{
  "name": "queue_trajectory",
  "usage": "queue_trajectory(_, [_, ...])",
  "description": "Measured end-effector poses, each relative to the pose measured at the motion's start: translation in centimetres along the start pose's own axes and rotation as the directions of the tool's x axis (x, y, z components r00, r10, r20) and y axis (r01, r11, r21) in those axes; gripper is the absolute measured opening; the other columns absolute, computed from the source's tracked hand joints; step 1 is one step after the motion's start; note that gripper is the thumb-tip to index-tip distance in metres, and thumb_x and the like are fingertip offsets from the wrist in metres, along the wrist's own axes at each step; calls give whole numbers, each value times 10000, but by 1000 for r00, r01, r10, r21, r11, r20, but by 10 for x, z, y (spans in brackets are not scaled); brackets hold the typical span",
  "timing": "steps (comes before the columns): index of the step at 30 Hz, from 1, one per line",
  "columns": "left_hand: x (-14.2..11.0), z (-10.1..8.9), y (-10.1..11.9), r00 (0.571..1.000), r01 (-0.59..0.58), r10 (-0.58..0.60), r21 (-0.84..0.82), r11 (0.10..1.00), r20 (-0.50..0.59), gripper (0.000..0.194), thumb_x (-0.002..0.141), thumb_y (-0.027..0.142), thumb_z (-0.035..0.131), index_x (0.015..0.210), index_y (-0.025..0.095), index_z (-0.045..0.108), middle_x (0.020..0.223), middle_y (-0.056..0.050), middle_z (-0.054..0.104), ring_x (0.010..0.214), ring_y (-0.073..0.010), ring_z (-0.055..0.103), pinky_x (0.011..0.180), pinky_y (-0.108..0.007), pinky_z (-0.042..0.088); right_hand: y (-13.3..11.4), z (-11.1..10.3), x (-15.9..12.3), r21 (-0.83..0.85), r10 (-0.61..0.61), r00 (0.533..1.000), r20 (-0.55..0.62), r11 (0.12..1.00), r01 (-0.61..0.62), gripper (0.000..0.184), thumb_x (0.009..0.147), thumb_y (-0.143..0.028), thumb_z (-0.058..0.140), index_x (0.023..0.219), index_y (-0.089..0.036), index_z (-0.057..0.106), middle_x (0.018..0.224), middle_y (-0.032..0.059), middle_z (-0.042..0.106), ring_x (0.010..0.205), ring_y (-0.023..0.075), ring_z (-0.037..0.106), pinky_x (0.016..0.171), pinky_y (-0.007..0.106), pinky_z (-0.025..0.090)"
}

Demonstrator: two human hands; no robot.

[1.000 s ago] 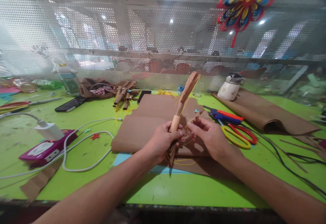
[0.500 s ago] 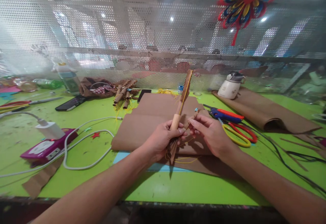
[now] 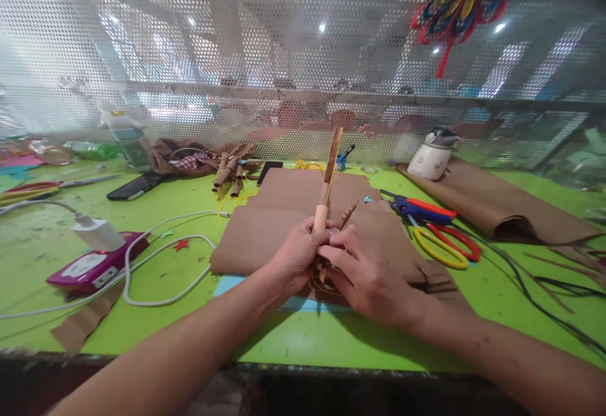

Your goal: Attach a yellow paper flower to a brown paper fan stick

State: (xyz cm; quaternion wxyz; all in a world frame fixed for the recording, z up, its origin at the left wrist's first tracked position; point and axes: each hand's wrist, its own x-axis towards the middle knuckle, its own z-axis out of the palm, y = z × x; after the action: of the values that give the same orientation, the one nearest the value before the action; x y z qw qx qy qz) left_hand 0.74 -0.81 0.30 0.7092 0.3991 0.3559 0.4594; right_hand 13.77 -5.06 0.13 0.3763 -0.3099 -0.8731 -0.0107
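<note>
My left hand (image 3: 299, 249) is closed around a pale brown roll (image 3: 320, 217), held upright above the folded brown paper. From its top rises a narrow darker brown strip (image 3: 333, 157), with a yellow string (image 3: 329, 190) running along it. Against the lower end of the roll, my right hand (image 3: 369, 274) is closed, its fingers bent in by my left thumb; what is between them is largely hidden. Just beyond those fingers a small twisted piece of brown paper (image 3: 348, 214) sticks up. Loose paper ends and yellow string hang below both hands.
Folded brown paper (image 3: 265, 230) lies under my hands on the green table (image 3: 180, 334). Scissors (image 3: 440, 245) and blue-red pliers (image 3: 421, 209) lie right, near a white bottle (image 3: 430, 156) on brown paper. Left are a purple power strip (image 3: 89, 271), white cable (image 3: 163, 301), phone (image 3: 135, 187) and tied paper rolls (image 3: 231, 166).
My right hand has moved left and down, from beside the roll to its lower end against my left hand. The roll and strip now stand more upright.
</note>
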Motion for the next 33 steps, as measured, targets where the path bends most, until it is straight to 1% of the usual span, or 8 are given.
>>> queue_trajectory(4, [-1, 0, 2, 1000, 14, -14, -20, 1000, 13, 223, 615, 119, 676, 786, 135, 535, 594, 18, 538, 476, -77, 514, 441, -174, 391, 4, -1, -2, 68, -33, 997, -75, 997, 38, 229, 832, -103, 465, 986, -181, 616, 866, 81, 565, 822, 180, 508, 752, 337, 470])
queue_trajectory(7, [-1, 0, 6, 1000, 6, -6, -29, 1000, -7, 210, 628, 104, 657, 784, 138, 521, 599, 9, 556, 475, -84, 528, 460, -187, 421, 5, -10, -3, 287, 154, 982, -111, 951, -117, 188, 832, -143, 504, 977, -196, 611, 891, 66, 594, 821, 165, 553, 742, 306, 480])
queue_trajectory(9, [-1, 0, 7, 1000, -9, 9, -16, 1000, -13, 208, 643, 85, 629, 803, 142, 509, 611, 2, 569, 478, -89, 537, 465, -194, 433, 7, -15, -1, 460, 387, 919, -74, 831, -313, 131, 831, -207, 536, 936, -203, 614, 809, 39, 613, 731, 149, 575, 673, 282, 492])
queue_trajectory(11, [-2, 0, 6, 1000, -16, 16, 4, 1000, 9, 210, 660, 83, 610, 821, 151, 493, 612, 8, 567, 448, -79, 518, 434, -184, 411, 12, -17, 0, 621, 579, 815, 9, 636, -458, 118, 819, -276, 562, 889, -195, 611, 714, 17, 602, 624, 130, 561, 572, 257, 486])
queue_trajectory(14, [-3, 1, 4, 999, -22, 21, 43, 999, 37, 206, 682, 112, 607, 833, 162, 475, 601, 24, 550, 401, -60, 470, 398, -171, 367, 20, -15, 2, 786, 670, 730, 136, 375, -491, 157, 792, -329, 594, 840, -180, 597, 700, 9, 586, 595, 114, 541, 513, 233, 467])
queue_trajectory(17, [-2, 1, 2, 999, -38, 36, 70, 997, 24, 197, 687, 120, 600, 830, 163, 473, 587, 32, 541, 387, -42, 432, 396, -158, 345, 23, -11, 2, 842, 677, 705, 212, 239, -483, 175, 767, -334, 624, 836, -176, 591, 713, 7, 585, 614, 111, 542, 513, 222, 459])
queue_trajectory(25, [-2, 2, 0, 999, -48, 45, 127, 991, 24, 179, 686, 151, 597, 827, 166, 489, 510, 57, 472, 389, -44, 394, 384, -148, 306, 14, -10, 4, 804, 627, 733, 262, 278, -525, 247, 745, -312, 648, 947, -181, 595, 793, 33, 627, 676, 134, 575, 584, 252, 487])
queue_trajectory(33, [-1, 4, -1, 964, -207, 254, 372, 905, -84, 142, 715, 210, 586, 802, 160, 487, 533, 63, 444, 423, -54, 391, 403, -160, 311, 7, -2, 3, 775, 763, 620, 185, 275, -569, 274, 718, -400, 658, 832, -177, 547, 537, -38, 556, 432, 78, 490, 370, 170, 372])
